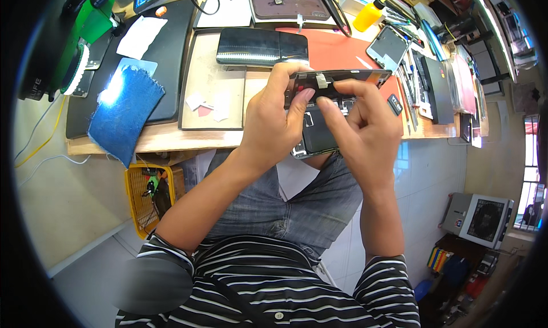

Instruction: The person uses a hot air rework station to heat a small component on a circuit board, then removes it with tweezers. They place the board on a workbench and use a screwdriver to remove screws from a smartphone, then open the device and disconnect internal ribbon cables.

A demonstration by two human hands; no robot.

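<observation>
An opened phone (321, 135) is held above my lap at the table's front edge. Its screen panel (359, 75) is tilted up along the far side, and a dark battery shows in the body below. My left hand (267, 118) grips the phone's left side, the thumb pressing inside by a red spot. From the right, my right hand (374, 128) has its index finger on the panel beside a small whitish tab (322, 81). Its thumb reaches over the phone's inside; the other fingers are curled. My fingers partly hide the joint between panel and body.
Beyond the phone lies a glossy black case (260, 45) beside a shallow tray (214, 108) with paper scraps. A blue cloth (125, 114) hangs over the table's edge at left. A yellow bottle (368, 15), phone frame (388, 47) and several tools lie right. A yellow basket (135, 197) stands below.
</observation>
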